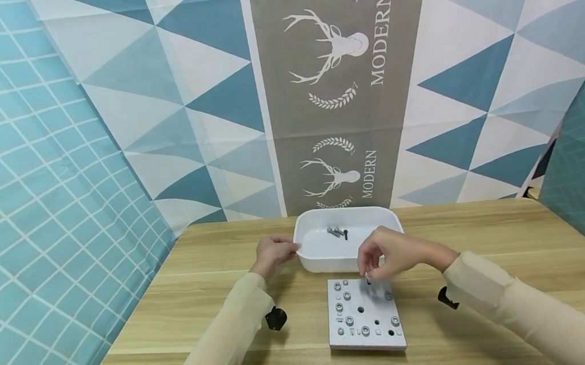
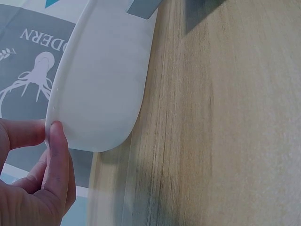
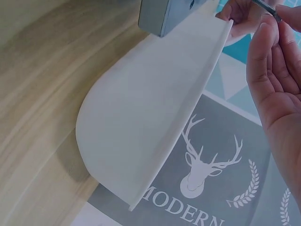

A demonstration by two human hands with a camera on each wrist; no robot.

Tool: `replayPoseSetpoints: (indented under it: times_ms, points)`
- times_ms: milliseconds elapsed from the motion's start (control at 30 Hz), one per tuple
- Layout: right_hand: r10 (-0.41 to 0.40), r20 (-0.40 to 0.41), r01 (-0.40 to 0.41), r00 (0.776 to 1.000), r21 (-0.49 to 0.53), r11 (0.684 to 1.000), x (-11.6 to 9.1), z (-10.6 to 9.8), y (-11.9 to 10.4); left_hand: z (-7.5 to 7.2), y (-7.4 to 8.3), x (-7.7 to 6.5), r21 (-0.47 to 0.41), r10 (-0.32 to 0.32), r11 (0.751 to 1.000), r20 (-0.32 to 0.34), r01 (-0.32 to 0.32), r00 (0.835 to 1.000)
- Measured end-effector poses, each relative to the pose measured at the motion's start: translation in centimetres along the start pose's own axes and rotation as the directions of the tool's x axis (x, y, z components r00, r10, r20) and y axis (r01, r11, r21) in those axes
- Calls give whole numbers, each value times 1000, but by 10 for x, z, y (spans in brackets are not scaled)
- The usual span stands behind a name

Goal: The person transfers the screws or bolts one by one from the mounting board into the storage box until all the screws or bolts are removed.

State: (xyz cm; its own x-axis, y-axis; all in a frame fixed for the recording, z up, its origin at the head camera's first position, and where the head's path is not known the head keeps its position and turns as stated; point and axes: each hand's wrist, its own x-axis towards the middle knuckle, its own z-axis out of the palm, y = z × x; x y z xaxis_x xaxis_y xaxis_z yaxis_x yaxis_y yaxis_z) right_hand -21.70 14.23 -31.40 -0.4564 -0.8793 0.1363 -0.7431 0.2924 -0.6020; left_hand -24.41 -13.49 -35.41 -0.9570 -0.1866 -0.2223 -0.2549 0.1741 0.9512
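My left hand [image 1: 273, 255] pinches the rim of a white plastic tray [image 1: 330, 264] at its left end, thumb on one side and fingers on the other. In the right wrist view, my right hand [image 3: 282, 80] pinches a threaded metal screw [image 3: 267, 6] between thumb and fingertips. The head view shows that hand over the far edge of a silver metal plate [image 1: 370, 313], just in front of the tray. Round socket-head screws sit in the plate among several bare holes. Whether the held screw touches the plate I cannot tell.
Inside the tray lie a few silver screws [image 1: 334, 232] and a black screw [image 1: 346, 234]. Both stand on a wood-grain table [image 1: 205, 321]. Patterned cloth [image 1: 202, 86] hangs behind the table, with a blue tiled-pattern cloth [image 1: 30, 186] on the left.
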Motion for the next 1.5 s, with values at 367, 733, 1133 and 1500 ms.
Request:
replayPoseSetpoints:
  times_ms: [367,733,1133,1500]
  points:
    - [19,32,-19,999,-3,1000,17,-10,2,-1,1,-1,-1,-6,1000,-2,6,1000]
    - [41,47,-41,998,0,999,25,-13,4,-1,4,-4,5,-10,1000,-7,10,1000]
    - [59,50,-60,997,19,998,30,-16,10,-1,2,-3,-11,-1,1000,0,1,1000]
    - [64,48,-63,997,-5,998,32,-22,8,-2,1,-3,-22,-8,1000,-2,8,1000]
